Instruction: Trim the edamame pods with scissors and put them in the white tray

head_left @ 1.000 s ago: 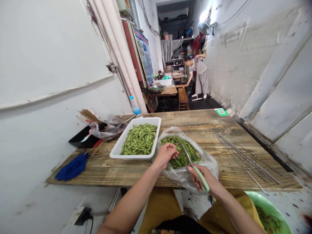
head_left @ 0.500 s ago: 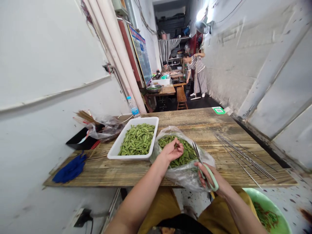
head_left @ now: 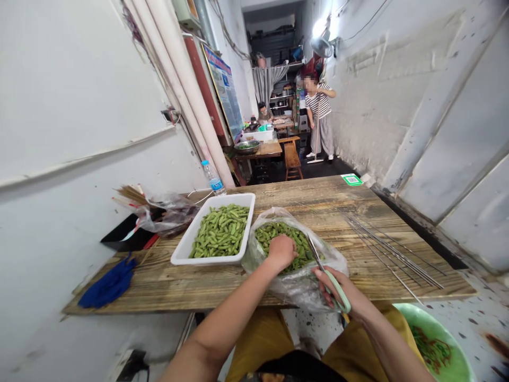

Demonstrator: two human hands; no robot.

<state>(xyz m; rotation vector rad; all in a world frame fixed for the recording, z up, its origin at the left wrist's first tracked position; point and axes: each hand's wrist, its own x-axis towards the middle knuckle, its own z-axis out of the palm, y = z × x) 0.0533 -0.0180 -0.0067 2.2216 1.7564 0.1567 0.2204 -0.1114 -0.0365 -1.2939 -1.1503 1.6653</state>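
My left hand (head_left: 283,251) is down at the edamame pods (head_left: 278,229) in a clear plastic bag (head_left: 296,291), back of the hand up and fingers curled. What its fingertips hold, if anything, is hidden. My right hand (head_left: 338,284) grips scissors (head_left: 336,289) with pale green handles at the bag's near right side. Their blades (head_left: 315,251) point up and away over the bag, slightly apart. Left of the bag, a white plastic tray (head_left: 180,253) holds a heap of green edamame pods (head_left: 221,229).
Several thin metal skewers (head_left: 392,252) lie on the wooden table (head_left: 318,199) at right. A green basin (head_left: 457,345) stands below. At left are a blue cloth (head_left: 107,284), a black box (head_left: 127,233) and a water bottle (head_left: 213,179). Behind, a person (head_left: 319,109) holds a broom.
My left hand has turned from palm-up above the bag to palm-down and lowered into the pods. The scissors stay in my right hand. The view has shifted slightly; the person behind stands more upright.
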